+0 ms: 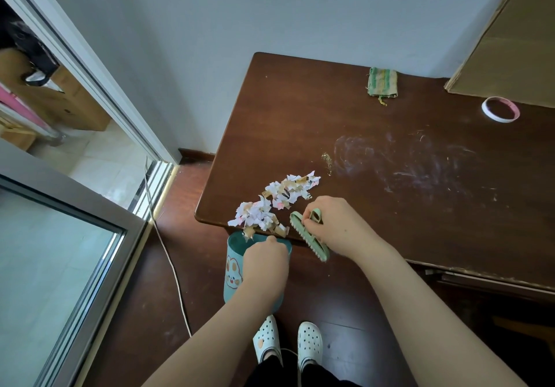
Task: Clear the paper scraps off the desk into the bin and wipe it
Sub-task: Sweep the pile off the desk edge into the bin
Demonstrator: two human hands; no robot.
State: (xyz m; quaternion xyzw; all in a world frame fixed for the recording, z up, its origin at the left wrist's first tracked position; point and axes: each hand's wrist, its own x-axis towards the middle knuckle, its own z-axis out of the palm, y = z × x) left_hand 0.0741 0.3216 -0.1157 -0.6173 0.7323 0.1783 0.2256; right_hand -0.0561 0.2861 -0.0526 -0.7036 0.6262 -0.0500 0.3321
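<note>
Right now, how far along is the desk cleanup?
Done: the paper scraps sit in one pile at the near corner of the desk. In hand: the right hand grips the brush beside the pile, and the left hand holds the bin under the edge. Left: sweeping the pile in, then wiping the whitish smears; the folded cloth lies untouched.

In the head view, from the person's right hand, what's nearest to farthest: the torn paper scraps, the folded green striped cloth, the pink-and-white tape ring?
1. Torn paper scraps, just left of the right hand.
2. Folded green striped cloth, at the desk's back.
3. Pink-and-white tape ring, far right.
</note>
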